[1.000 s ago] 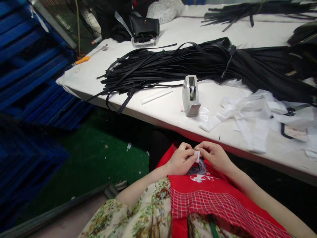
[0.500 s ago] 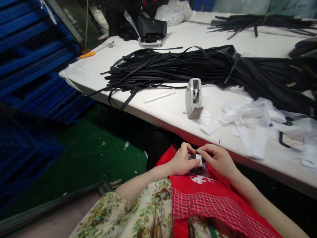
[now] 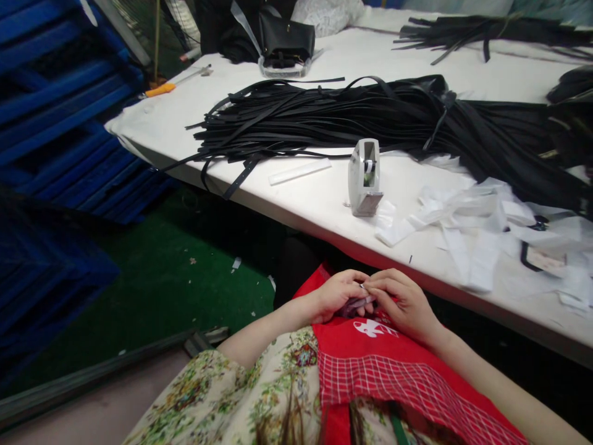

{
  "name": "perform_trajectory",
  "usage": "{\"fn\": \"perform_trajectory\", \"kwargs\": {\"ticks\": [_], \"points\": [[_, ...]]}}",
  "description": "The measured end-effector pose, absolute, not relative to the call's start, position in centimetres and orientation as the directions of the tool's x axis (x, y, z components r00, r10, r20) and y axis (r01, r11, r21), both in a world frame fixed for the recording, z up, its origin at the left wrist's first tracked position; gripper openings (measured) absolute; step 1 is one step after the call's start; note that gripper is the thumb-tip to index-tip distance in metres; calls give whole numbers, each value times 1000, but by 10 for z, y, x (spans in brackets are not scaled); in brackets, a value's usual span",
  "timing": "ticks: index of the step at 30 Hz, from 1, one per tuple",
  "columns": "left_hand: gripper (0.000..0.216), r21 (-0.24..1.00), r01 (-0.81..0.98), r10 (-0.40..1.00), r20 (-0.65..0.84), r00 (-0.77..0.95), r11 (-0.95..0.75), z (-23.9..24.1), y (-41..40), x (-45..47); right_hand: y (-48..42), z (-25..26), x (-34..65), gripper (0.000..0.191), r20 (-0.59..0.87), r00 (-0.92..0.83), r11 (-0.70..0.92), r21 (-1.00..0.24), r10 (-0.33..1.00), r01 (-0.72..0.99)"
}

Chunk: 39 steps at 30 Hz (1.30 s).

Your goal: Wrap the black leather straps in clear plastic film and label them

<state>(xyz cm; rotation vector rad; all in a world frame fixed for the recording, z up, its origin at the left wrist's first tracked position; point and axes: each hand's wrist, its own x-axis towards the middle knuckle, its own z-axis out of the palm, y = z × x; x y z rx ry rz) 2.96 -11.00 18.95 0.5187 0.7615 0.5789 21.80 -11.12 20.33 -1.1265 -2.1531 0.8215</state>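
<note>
Both my hands meet over my lap, just below the table's front edge. My left hand (image 3: 337,295) and my right hand (image 3: 399,303) have their fingers curled and pinch a small dark item (image 3: 357,304) between them; a pale strip shows at the fingertips. The item is mostly hidden by my fingers. Under my hands lies a red apron (image 3: 370,364) with a white print. On the white table (image 3: 324,204) straight ahead stands a grey tape dispenser (image 3: 364,177).
A big heap of black straps (image 3: 370,120) lies across the table, with more straps (image 3: 482,28) at the back. White paper strips (image 3: 467,222) litter the right front. A black handbag (image 3: 286,42) and an orange-handled tool (image 3: 160,89) sit far left. Blue pallets (image 3: 50,117) stand left over green floor.
The white tab that showed between my fingers is now folded down and nearly hidden. My hands stay together on my lap, with my fingers closing lower over the item.
</note>
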Motion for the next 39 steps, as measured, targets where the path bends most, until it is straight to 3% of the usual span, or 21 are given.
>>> {"fn": "perform_trajectory", "kwargs": {"ticks": [9,14,17,23,32,39], "points": [[45,646,-399,736,-406,542,650,198,-101,28,-106,209,220,21,216,-459,429,-794,862,432],[52,770,-390,843,-345,413,506,201,-90,17,-38,211,226,17,336,-201,391,-760,920,519],[52,824,-323,865,-347,363,466,199,-88,11,27,210,224,26,261,-44,240,-794,964,559],[49,883,-224,892,-343,295,413,195,-96,12,105,196,195,40,88,-17,84,-864,996,497],[49,887,-241,907,-332,260,394,189,-96,1,60,189,196,35,147,90,82,-859,985,505],[51,914,-214,924,-290,249,345,189,-89,4,30,181,200,37,-81,26,-84,-891,996,445]]}}
